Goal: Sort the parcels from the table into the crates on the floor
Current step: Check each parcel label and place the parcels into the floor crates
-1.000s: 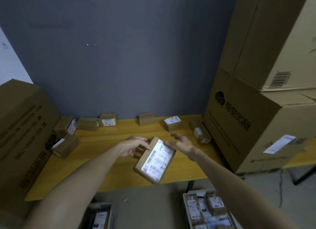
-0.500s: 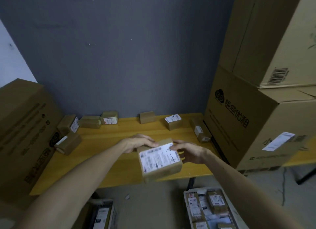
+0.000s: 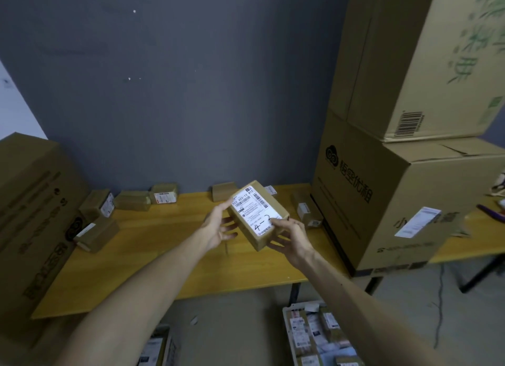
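Note:
Both hands hold a small brown parcel [image 3: 257, 215] above the yellow table [image 3: 169, 270], its white label with handwritten "4-2" facing me. My left hand [image 3: 218, 227] grips its left side, thumb at the top corner. My right hand [image 3: 291, 235] grips its near right end, thumb on the label. Several more small parcels lie on the table, among them one [image 3: 97, 233] at the left, one [image 3: 164, 197] by the wall and one [image 3: 307, 212] at the right. A white crate [image 3: 289, 335] with several parcels stands on the floor at the lower right; another crate [image 3: 157, 349] shows at the bottom edge.
Large cardboard boxes are stacked at the right [image 3: 396, 196], with another [image 3: 426, 59] on top. A big box [image 3: 30, 215] stands on the table's left end. A grey wall runs behind the table. A dark table leg [image 3: 293, 294] stands near the white crate.
The parcel has been lifted higher and turned, so its label now faces me lengthwise. Both hands shifted their hold on it, the right one from reaching to gripping.

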